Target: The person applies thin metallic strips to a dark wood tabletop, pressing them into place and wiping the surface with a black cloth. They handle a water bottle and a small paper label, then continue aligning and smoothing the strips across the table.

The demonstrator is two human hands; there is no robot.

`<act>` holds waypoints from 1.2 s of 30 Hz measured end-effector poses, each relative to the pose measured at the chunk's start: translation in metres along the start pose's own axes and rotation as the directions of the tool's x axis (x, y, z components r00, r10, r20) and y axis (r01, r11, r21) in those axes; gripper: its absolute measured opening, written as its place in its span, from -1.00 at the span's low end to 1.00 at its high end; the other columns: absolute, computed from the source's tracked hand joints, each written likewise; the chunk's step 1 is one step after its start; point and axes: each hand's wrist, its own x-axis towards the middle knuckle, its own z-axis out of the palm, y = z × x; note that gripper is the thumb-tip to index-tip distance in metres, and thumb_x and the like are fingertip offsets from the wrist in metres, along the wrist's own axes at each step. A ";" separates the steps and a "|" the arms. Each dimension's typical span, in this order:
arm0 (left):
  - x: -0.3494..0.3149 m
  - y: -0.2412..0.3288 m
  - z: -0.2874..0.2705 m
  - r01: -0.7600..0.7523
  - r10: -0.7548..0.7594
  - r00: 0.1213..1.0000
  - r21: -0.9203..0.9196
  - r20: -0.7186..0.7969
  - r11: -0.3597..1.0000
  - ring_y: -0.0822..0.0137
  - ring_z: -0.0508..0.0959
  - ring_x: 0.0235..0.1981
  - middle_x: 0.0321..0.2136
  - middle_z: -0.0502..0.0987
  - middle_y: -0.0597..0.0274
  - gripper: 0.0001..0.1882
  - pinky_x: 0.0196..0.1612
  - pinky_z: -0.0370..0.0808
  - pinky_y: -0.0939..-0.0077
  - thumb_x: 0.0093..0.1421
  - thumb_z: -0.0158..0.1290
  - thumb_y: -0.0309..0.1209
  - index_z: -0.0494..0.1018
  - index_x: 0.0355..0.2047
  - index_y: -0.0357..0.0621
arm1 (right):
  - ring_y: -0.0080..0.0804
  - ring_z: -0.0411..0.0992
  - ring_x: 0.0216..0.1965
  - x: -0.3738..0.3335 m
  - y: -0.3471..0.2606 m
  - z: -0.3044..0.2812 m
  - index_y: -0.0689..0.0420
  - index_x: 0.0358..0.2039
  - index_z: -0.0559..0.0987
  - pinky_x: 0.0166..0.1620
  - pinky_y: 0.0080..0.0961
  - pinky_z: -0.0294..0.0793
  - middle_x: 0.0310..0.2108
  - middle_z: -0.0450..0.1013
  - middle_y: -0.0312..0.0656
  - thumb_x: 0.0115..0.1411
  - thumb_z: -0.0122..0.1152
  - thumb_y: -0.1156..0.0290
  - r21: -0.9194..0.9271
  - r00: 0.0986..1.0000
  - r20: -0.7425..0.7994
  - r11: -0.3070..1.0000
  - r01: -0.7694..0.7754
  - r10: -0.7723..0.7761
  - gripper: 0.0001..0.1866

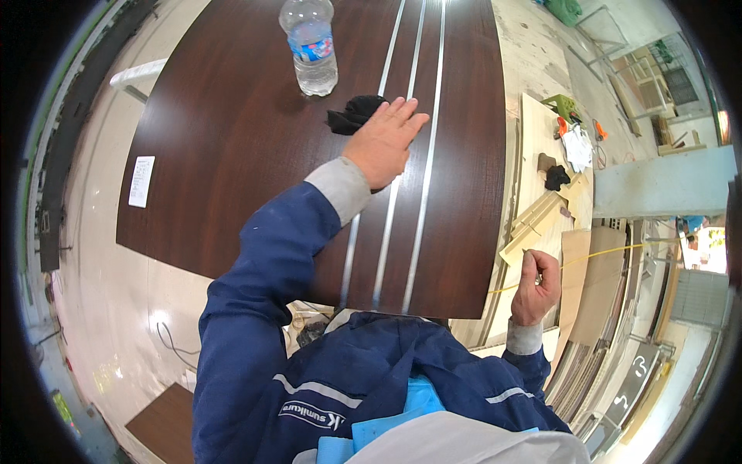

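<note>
A large dark brown wood-grain panel (247, 162) lies in front of me, with three thin silvery strips (427, 166) running lengthwise along it. My left hand (384, 143) lies flat over a bunched black cloth (355, 114), fingers stretched out across the strips. Part of the cloth sticks out beyond the hand; my thumb is hidden. Just past the cloth, a clear water bottle (312, 58) with a blue label stands upright on the panel. Beside the panel's right edge, my right hand (536, 290) is closed with curled fingers. What it pinches, if anything, I cannot make out.
A small white paper (140, 182) lies near the panel's left edge. On the right are a pale board (533, 135) bearing wood strips (533, 224), another black cloth (556, 178) and white paper (577, 147). A thin yellow line (603, 252) passes by my right hand. Stacked boards (591, 332) stand farther right.
</note>
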 end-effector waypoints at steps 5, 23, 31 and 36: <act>-0.008 0.021 0.003 0.186 -0.181 0.981 0.088 -0.066 0.979 -0.15 0.15 0.48 0.41 0.22 -0.25 -0.34 0.53 0.05 0.01 0.25 -0.03 -0.50 0.22 0.39 -0.25 | -0.47 0.45 -0.26 0.036 0.076 -0.019 0.26 -0.20 0.64 -0.12 -0.52 0.47 -0.30 0.53 -0.22 0.37 0.28 0.49 0.145 0.996 0.018 0.985 -0.091 0.089 -0.90; -0.077 0.121 0.009 0.643 -0.595 0.765 0.247 -0.245 0.725 -0.12 0.17 0.48 0.44 0.21 -0.18 -0.42 0.53 0.05 0.07 0.48 -0.10 -0.25 0.19 0.43 -0.21 | -0.61 0.46 -0.32 0.084 0.241 -0.107 0.23 -0.05 0.61 -0.23 -0.63 0.50 -0.34 0.52 -0.31 0.45 0.21 0.35 0.456 0.913 0.148 0.793 -0.404 0.379 -0.79; -0.034 0.112 0.021 0.662 -0.616 0.749 0.316 -0.244 0.679 -0.13 0.14 0.49 0.44 0.19 -0.21 -0.38 0.52 0.04 0.04 0.49 -0.10 -0.13 0.20 0.43 -0.23 | -0.62 0.48 -0.34 0.103 0.314 -0.133 0.21 -0.03 0.61 -0.33 -0.65 0.49 -0.34 0.53 -0.32 0.43 0.20 0.36 0.408 0.835 0.127 0.739 -0.536 0.535 -0.78; 0.055 0.089 0.046 0.514 -0.497 0.855 0.357 -0.146 0.780 -0.15 0.13 0.49 0.44 0.20 -0.21 -0.36 0.53 0.04 0.05 0.49 -0.06 -0.10 0.22 0.41 -0.24 | -0.59 0.49 -0.29 0.177 0.336 -0.107 0.23 -0.02 0.64 -0.23 -0.61 0.51 -0.28 0.56 -0.30 0.43 0.22 0.38 0.365 0.887 0.157 0.810 -0.460 0.433 -0.77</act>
